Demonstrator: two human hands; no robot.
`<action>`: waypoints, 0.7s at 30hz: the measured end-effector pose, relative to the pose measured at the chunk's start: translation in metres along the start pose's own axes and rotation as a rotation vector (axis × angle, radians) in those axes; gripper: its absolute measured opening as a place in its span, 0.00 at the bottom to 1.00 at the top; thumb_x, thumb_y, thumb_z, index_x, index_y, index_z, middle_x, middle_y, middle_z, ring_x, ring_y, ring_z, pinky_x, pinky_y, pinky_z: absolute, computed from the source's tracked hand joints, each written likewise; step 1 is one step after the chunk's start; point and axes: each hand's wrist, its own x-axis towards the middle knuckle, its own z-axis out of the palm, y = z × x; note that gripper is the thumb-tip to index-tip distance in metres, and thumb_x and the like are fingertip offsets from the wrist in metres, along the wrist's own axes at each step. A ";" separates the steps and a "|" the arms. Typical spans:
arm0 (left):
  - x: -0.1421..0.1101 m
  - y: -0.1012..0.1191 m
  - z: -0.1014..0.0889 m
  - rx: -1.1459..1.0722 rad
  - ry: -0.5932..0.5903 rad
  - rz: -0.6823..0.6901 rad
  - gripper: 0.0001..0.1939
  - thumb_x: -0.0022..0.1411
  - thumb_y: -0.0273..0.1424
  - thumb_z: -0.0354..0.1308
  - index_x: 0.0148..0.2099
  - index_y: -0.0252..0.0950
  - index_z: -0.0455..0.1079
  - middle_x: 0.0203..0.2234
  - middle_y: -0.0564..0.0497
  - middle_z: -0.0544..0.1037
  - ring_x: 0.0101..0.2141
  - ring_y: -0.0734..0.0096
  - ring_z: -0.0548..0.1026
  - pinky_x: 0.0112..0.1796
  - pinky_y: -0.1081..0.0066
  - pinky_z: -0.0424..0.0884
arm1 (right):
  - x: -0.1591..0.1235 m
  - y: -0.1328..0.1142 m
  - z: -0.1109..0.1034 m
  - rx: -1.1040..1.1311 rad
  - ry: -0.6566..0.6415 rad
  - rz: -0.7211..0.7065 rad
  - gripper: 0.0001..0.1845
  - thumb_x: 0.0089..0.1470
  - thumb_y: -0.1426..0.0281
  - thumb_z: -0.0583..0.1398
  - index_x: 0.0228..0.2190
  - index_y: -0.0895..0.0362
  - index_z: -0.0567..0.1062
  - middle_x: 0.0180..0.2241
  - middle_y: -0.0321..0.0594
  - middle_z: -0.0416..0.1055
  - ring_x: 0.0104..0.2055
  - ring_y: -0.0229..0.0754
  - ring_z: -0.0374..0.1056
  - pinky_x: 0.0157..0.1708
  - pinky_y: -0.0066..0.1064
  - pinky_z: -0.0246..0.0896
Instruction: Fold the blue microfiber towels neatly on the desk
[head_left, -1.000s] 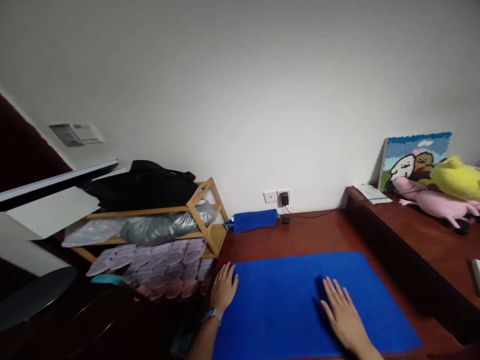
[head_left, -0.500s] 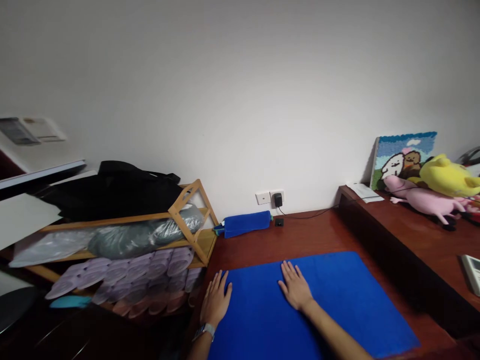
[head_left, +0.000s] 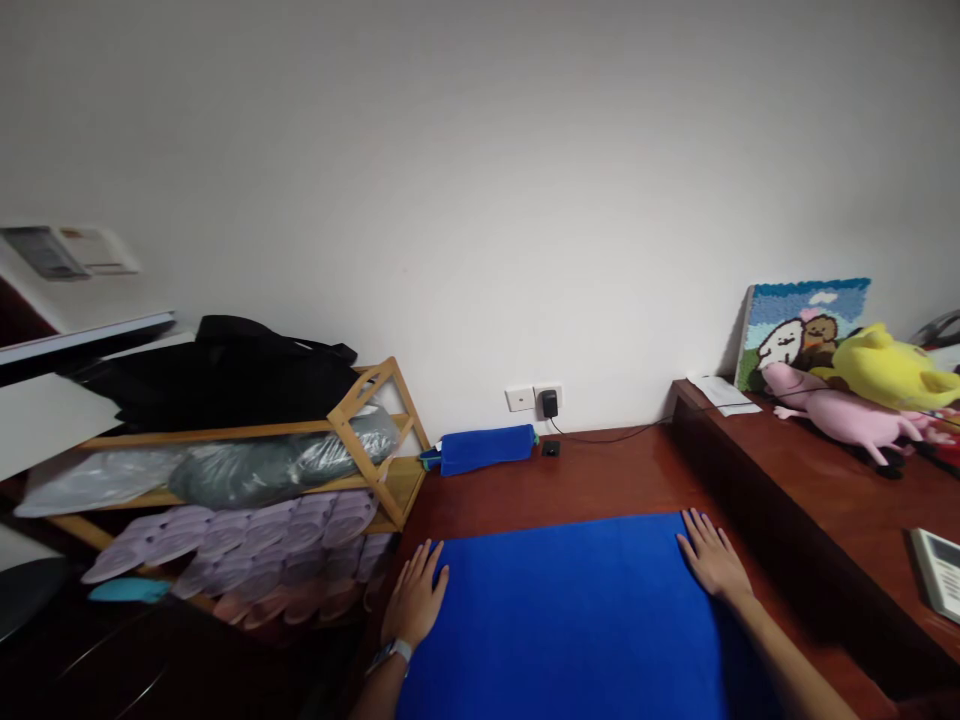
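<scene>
"Where's the blue cloth [head_left: 570, 600]?"
"Spread on the tabletop [head_left: 615, 465], left hand [head_left: 415, 600] at its far left corner, right hand [head_left: 716, 560] at its far right, both open, fingers slightly apart!"
"Count?"
"One cloth, two hands, one blue bundle [head_left: 487, 450] far, by the white wall [head_left: 600, 200]! Wooden rack [head_left: 367, 440] left, yellow plush toy [head_left: 885, 368] right"

matt blue cloth [head_left: 562, 610]; glossy reddish wood [head_left: 615, 470]

Open room above blue cloth [head_left: 562, 620]; raised ledge [head_left: 817, 490] bars right, wooden rack [head_left: 366, 470] left.
</scene>
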 end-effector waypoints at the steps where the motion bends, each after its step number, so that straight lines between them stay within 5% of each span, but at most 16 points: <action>1: 0.000 0.000 0.000 0.001 -0.001 -0.003 0.30 0.73 0.42 0.42 0.71 0.37 0.63 0.70 0.42 0.64 0.69 0.56 0.62 0.68 0.53 0.58 | -0.001 -0.002 0.000 -0.002 0.001 0.003 0.42 0.66 0.52 0.38 0.72 0.61 0.51 0.75 0.45 0.45 0.76 0.50 0.39 0.73 0.49 0.38; 10: 0.000 0.006 -0.003 0.014 -0.015 -0.012 0.29 0.73 0.40 0.44 0.70 0.35 0.63 0.70 0.41 0.64 0.69 0.55 0.62 0.68 0.52 0.58 | -0.001 -0.022 -0.051 0.036 -0.133 0.090 0.38 0.66 0.55 0.42 0.71 0.59 0.56 0.73 0.47 0.50 0.75 0.50 0.45 0.72 0.48 0.37; 13: -0.001 0.005 -0.002 0.013 -0.012 -0.007 0.29 0.74 0.40 0.44 0.71 0.35 0.62 0.70 0.41 0.64 0.69 0.55 0.62 0.68 0.52 0.58 | 0.001 -0.051 -0.069 0.046 -0.110 0.047 0.38 0.67 0.56 0.43 0.70 0.63 0.58 0.72 0.51 0.52 0.75 0.54 0.45 0.72 0.50 0.35; 16: -0.002 0.004 0.001 0.009 0.005 -0.008 0.29 0.74 0.40 0.44 0.71 0.35 0.62 0.70 0.41 0.64 0.69 0.55 0.62 0.68 0.52 0.57 | -0.010 -0.118 -0.072 0.065 -0.055 -0.100 0.39 0.68 0.56 0.40 0.71 0.65 0.53 0.74 0.48 0.47 0.76 0.53 0.38 0.73 0.47 0.31; 19: -0.003 0.005 0.002 -0.001 0.014 -0.012 0.29 0.73 0.40 0.45 0.71 0.36 0.63 0.70 0.41 0.64 0.69 0.56 0.62 0.68 0.53 0.57 | -0.036 -0.214 -0.058 0.111 -0.059 -0.309 0.38 0.70 0.52 0.39 0.72 0.57 0.51 0.74 0.39 0.46 0.76 0.45 0.39 0.74 0.41 0.31; 21: -0.003 0.006 0.002 -0.005 0.013 -0.017 0.29 0.73 0.40 0.45 0.71 0.37 0.63 0.70 0.42 0.64 0.69 0.56 0.62 0.68 0.53 0.57 | -0.057 -0.277 -0.043 0.228 -0.075 -0.478 0.38 0.70 0.53 0.39 0.72 0.59 0.50 0.74 0.41 0.44 0.77 0.47 0.38 0.74 0.44 0.32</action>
